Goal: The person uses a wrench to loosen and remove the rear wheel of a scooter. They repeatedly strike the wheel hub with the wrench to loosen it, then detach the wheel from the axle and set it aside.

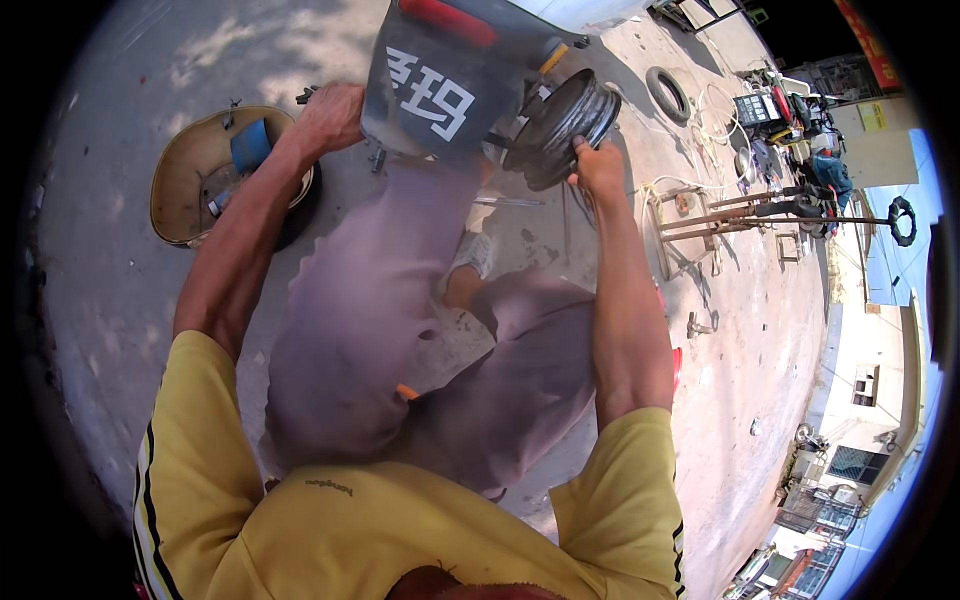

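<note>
In front of me is a black mudguard flap (420, 100) with white lettering and a red reflector (450, 20) above it. My left hand (335, 115) is at its left edge, with fingers curled; a small dark part sticks out past them, and what they grip is partly hidden. To the right of the flap is a dark metal wheel rim (568, 125), with no tyre visible on it. My right hand (600, 168) grips its lower right edge, thumb on the near side and fingers mostly hidden.
At left, a tan basin-like container (175, 190) holds a blue cup-like piece (250, 147). A loose tyre (667, 94) lies on the concrete at the upper right. Beyond my right arm are a metal-legged stand (690, 225), a pale hose (715, 110) and piled tools (765, 108).
</note>
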Motion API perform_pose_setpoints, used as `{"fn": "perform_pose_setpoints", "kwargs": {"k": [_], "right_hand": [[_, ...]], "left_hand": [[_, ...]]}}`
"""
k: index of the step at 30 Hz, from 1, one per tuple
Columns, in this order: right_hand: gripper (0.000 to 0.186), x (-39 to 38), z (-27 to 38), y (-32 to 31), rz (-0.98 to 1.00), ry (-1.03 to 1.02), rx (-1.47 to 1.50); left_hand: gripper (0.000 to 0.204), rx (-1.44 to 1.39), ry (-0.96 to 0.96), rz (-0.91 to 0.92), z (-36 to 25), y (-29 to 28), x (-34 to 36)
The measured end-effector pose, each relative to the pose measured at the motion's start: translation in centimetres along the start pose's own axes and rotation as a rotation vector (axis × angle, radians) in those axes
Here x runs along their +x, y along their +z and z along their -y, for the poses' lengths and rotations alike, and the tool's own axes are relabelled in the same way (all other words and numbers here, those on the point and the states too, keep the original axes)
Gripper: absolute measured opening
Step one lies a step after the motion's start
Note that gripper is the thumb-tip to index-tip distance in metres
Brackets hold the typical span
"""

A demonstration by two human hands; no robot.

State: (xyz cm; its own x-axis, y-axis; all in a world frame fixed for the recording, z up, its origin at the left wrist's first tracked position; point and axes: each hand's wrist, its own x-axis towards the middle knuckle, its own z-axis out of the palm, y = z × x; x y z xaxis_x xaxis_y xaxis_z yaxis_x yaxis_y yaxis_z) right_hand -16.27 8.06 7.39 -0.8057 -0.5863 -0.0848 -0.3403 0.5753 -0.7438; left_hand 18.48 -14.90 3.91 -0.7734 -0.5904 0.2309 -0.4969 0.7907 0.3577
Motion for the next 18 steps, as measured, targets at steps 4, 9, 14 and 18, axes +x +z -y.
{"fn": "perform_pose_setpoints", "kwargs": {"k": [4,9,14,18], "right_hand": [[0.039,1.1,-1.0,0.4,-0.015,0.013,-0.056],[0.04,-0.1,0.2,0.0,-0.002,0.036,-0.086],[0.042,1.3,-0.8,0.0,-0.002,0.032,-0.132],[0.044,0.9,0.1,0.4,0.011,0.068,-0.121]], "left_hand": [[0.033,0.033,-0.042,-0.002,0.0,0.4,-0.5],[0.035,0.069,-0.123,-0.024,-0.8,0.4,-1.4],[0.04,0.048,-0.136,-0.06,-1.1,0.5,-1.7],[0.039,0.057,-0.131,-0.048,-0.7,0.5,-2.0]]}}
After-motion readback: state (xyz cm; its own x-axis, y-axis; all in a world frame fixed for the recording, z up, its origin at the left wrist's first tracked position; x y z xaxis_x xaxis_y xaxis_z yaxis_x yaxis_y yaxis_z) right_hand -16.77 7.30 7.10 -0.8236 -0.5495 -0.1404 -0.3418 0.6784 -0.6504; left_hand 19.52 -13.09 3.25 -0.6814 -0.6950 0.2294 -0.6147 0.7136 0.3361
